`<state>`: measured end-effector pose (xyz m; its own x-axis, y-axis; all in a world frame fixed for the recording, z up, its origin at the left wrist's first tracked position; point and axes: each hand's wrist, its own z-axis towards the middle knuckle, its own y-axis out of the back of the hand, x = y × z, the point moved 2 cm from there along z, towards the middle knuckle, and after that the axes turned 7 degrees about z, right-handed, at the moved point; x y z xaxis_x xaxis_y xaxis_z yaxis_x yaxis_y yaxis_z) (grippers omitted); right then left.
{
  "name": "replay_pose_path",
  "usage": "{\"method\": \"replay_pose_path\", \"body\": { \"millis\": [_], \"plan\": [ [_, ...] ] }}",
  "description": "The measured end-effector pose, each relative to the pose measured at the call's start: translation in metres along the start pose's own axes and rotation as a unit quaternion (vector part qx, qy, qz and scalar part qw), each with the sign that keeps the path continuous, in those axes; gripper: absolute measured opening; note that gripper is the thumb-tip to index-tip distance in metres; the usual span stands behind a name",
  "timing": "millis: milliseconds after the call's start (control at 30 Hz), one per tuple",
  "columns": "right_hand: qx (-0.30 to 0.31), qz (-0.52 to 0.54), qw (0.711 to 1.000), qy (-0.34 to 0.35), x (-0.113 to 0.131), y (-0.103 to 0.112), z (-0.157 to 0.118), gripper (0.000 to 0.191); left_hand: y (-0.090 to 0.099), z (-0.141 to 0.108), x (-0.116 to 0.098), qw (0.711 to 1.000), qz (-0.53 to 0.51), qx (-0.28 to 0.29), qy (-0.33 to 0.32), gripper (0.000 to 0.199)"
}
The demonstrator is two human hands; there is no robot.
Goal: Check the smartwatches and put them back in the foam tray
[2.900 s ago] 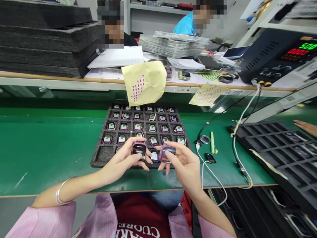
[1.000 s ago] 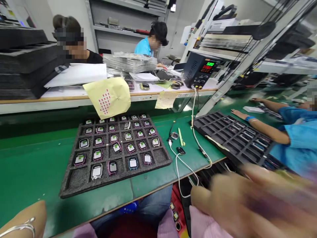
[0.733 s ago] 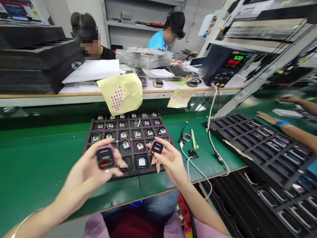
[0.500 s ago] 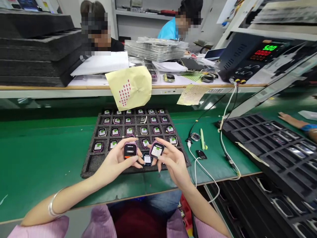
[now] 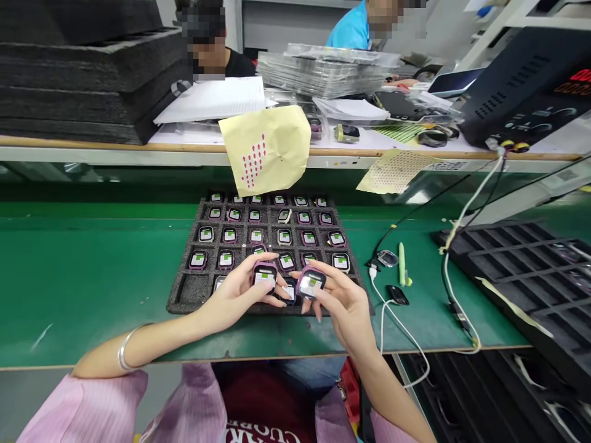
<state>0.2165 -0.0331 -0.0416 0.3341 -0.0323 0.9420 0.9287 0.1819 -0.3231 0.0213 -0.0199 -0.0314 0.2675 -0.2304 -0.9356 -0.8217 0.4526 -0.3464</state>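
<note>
My left hand (image 5: 247, 284) grips a purple-framed smartwatch (image 5: 265, 275) by its edges, its screen facing up with white and green on it. In my right hand (image 5: 339, 295) is another purple-framed smartwatch (image 5: 311, 283), with glare on its lit screen. Both hands hover over the near part of a black foam tray (image 5: 190, 294). Rows of smartwatches with lit screens lie in the tray's compartments, such as a light-framed one (image 5: 340, 261) at the right. The near-left compartment holds no watch. My hands hide part of the nearest row.
A white cable (image 5: 406, 326), a green pen-like tool (image 5: 402, 261) and a small black device (image 5: 398, 295) lie right of the tray. Farther right is another black tray (image 5: 512, 271). A shelf edge (image 5: 161, 157) with yellow sheets (image 5: 268, 151) runs behind; two people sit beyond.
The view has shifted, so most things appear farther right. The left watch's screen has gone from dark with an orange strip to white and green. Both hands still hold their watches.
</note>
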Motion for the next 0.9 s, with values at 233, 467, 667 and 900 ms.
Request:
{"method": "replay_pose_path", "body": {
  "millis": [233, 467, 667, 900],
  "plan": [
    [0.013, 0.008, 1.0, -0.019, 0.0036, -0.003, -0.0081, 0.049, 0.0034, 0.0027, -0.001, 1.0, -0.005, -0.015, -0.01, 0.039],
    [0.016, 0.036, 0.999, -0.011, 0.0024, -0.0015, -0.0074, 0.042, -0.0001, 0.0002, -0.0029, 1.0, 0.018, -0.015, -0.007, 0.052],
    [-0.01, 0.02, 1.0, -0.002, -0.0004, -0.0016, -0.0059, 0.026, -0.0028, -0.004, -0.0031, 1.0, 0.03, 0.002, 0.006, 0.05],
    [0.026, 0.023, 0.999, -0.004, -0.001, -0.0016, -0.0101, 0.031, -0.0019, -0.0017, -0.0052, 0.999, 0.033, -0.024, -0.014, 0.035]
  ]
}}
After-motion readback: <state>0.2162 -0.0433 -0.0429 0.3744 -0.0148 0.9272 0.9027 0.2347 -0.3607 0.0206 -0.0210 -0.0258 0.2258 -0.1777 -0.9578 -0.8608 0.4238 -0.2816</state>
